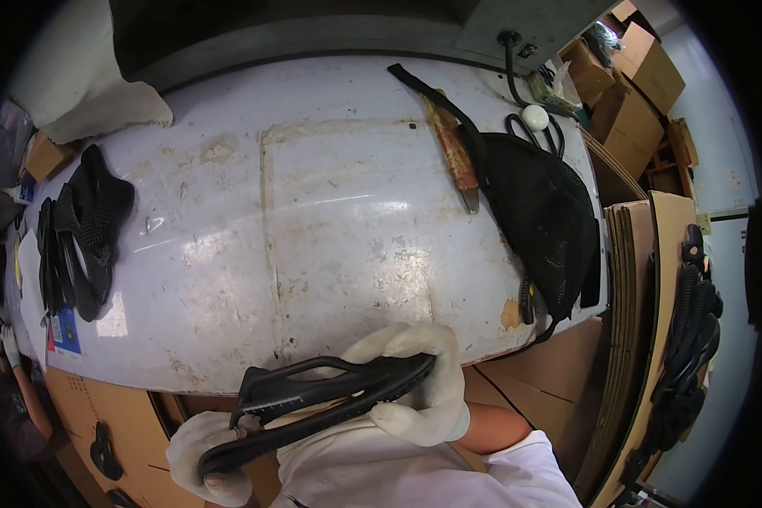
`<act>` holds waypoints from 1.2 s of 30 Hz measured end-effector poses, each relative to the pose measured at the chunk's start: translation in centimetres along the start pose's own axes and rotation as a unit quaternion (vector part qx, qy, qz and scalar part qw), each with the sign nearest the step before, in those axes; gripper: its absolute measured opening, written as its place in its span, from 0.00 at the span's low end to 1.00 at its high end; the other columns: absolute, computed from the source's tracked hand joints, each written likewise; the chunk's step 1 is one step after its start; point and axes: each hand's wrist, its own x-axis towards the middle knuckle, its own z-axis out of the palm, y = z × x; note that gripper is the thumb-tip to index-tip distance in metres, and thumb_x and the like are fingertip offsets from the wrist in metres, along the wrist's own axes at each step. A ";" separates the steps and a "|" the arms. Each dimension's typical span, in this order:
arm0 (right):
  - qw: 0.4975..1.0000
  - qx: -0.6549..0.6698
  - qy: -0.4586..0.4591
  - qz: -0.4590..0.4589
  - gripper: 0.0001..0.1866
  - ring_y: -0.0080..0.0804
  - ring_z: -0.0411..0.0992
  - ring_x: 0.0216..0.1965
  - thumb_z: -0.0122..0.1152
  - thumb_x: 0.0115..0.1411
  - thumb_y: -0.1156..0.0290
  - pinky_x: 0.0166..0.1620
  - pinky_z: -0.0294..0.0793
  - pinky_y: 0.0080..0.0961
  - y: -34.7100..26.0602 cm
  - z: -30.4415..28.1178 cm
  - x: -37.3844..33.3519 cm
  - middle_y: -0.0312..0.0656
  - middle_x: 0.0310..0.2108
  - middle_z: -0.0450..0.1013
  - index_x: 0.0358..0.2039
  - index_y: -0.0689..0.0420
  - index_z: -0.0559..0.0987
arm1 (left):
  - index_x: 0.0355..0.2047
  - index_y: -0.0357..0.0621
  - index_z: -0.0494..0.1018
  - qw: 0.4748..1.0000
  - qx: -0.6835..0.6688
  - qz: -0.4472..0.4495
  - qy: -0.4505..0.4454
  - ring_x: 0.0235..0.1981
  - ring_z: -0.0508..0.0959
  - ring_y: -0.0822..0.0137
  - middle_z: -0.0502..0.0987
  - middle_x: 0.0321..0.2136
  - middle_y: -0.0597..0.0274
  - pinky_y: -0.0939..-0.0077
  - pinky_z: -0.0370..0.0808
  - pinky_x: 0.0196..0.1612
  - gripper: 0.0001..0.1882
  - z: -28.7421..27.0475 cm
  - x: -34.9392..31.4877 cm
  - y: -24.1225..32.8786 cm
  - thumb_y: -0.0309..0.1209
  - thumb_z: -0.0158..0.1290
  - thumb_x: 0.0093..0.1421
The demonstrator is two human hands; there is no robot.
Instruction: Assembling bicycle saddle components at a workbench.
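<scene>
Both of my hands wear white gloves and hold one black slipper point(305, 423) in front of my body, at the near edge of the table. It lies tilted, one end low at the left and the other raised at the right. My left hand point(207, 457) is closed around the low end, with bare fingertips showing through the glove. At the raised end, my right hand point(427, 389) grips the slipper, fingers over the top and thumb beneath. The inside of the slipper is partly hidden by its strap.
Black slippers point(93, 212) are piled on the white table point(339, 212) at left. A black mesh bag point(533, 203) and a knife with a worn handle point(449, 140) lie at right. Cardboard sheets point(626, 296) and more black footwear point(690, 347) stand beyond. Another person's gloved hand point(8, 345) appears far left.
</scene>
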 end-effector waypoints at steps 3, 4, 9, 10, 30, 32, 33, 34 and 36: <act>1.000 0.017 0.013 0.022 0.33 0.61 0.79 0.53 0.70 0.55 0.85 0.54 0.84 0.50 -0.1 0.3 -0.1 0.65 0.53 0.71 0.56 0.60 0.62 | 0.30 0.28 0.70 0.998 -0.006 -0.014 -0.068 0.20 0.80 0.53 0.76 0.22 0.48 0.65 0.79 0.28 0.34 -0.3 0.9 0.5 0.54 0.41 0.76; 0.998 0.024 0.052 0.018 0.31 0.52 0.79 0.51 0.73 0.54 0.82 0.53 0.82 0.44 0.2 0.6 -0.4 0.61 0.51 0.74 0.54 0.59 0.64 | 0.30 0.28 0.70 0.997 -0.010 -0.015 -0.070 0.20 0.80 0.53 0.76 0.22 0.48 0.65 0.79 0.28 0.34 -0.1 0.8 0.2 0.54 0.41 0.76; 0.991 0.073 0.105 0.028 0.29 0.44 0.80 0.51 0.77 0.51 0.81 0.52 0.81 0.37 0.5 1.7 -0.9 0.58 0.50 0.76 0.48 0.57 0.67 | 0.29 0.32 0.72 0.996 0.038 0.070 -0.042 0.19 0.80 0.56 0.77 0.18 0.51 0.66 0.77 0.26 0.33 -0.1 1.1 0.7 0.54 0.42 0.75; 0.990 0.095 0.101 -0.001 0.29 0.45 0.80 0.52 0.77 0.51 0.82 0.53 0.82 0.37 0.6 1.8 -0.8 0.58 0.50 0.76 0.48 0.57 0.67 | 0.29 0.34 0.72 0.994 0.027 0.086 -0.061 0.19 0.80 0.57 0.78 0.17 0.53 0.66 0.77 0.26 0.32 -0.6 0.9 0.4 0.55 0.41 0.75; 0.986 0.066 0.145 -0.042 0.28 0.48 0.81 0.51 0.79 0.54 0.80 0.50 0.83 0.40 0.8 3.0 -1.6 0.60 0.53 0.74 0.50 0.58 0.69 | 0.25 0.37 0.76 0.997 -0.004 0.040 -0.064 0.19 0.83 0.58 0.80 0.18 0.55 0.70 0.75 0.22 0.38 -0.1 1.7 -0.8 0.62 0.44 0.73; 0.994 0.055 0.095 -0.015 0.26 0.49 0.81 0.51 0.78 0.55 0.79 0.50 0.83 0.39 0.3 1.6 -1.7 0.60 0.54 0.74 0.49 0.59 0.71 | 0.24 0.38 0.71 0.992 -0.007 0.063 -0.113 0.18 0.81 0.56 0.79 0.17 0.51 0.68 0.77 0.25 0.35 -0.8 2.3 -1.1 0.58 0.42 0.75; 0.998 0.044 0.045 0.010 0.24 0.49 0.81 0.51 0.77 0.55 0.79 0.49 0.83 0.38 0.0 0.7 -1.6 0.61 0.54 0.74 0.48 0.60 0.73 | 0.24 0.38 0.71 0.992 -0.008 0.064 -0.111 0.18 0.81 0.56 0.79 0.17 0.51 0.68 0.77 0.25 0.35 -1.1 2.6 -1.3 0.58 0.42 0.75; 0.999 0.023 -0.029 -0.007 0.23 0.49 0.81 0.49 0.77 0.56 0.78 0.48 0.83 0.37 0.3 -0.4 -1.4 0.62 0.54 0.74 0.49 0.61 0.73 | 0.24 0.38 0.71 0.990 -0.033 0.061 -0.121 0.18 0.81 0.57 0.79 0.17 0.52 0.68 0.76 0.25 0.35 -1.6 3.0 -1.4 0.58 0.42 0.74; 0.996 0.012 -0.083 -0.016 0.20 0.50 0.81 0.49 0.74 0.59 0.75 0.48 0.82 0.33 0.5 -0.9 -1.6 0.62 0.57 0.74 0.48 0.65 0.76 | 0.25 0.38 0.76 0.988 -0.079 0.070 -0.108 0.19 0.84 0.58 0.82 0.21 0.55 0.72 0.77 0.22 0.34 -1.8 3.3 -1.7 0.59 0.47 0.73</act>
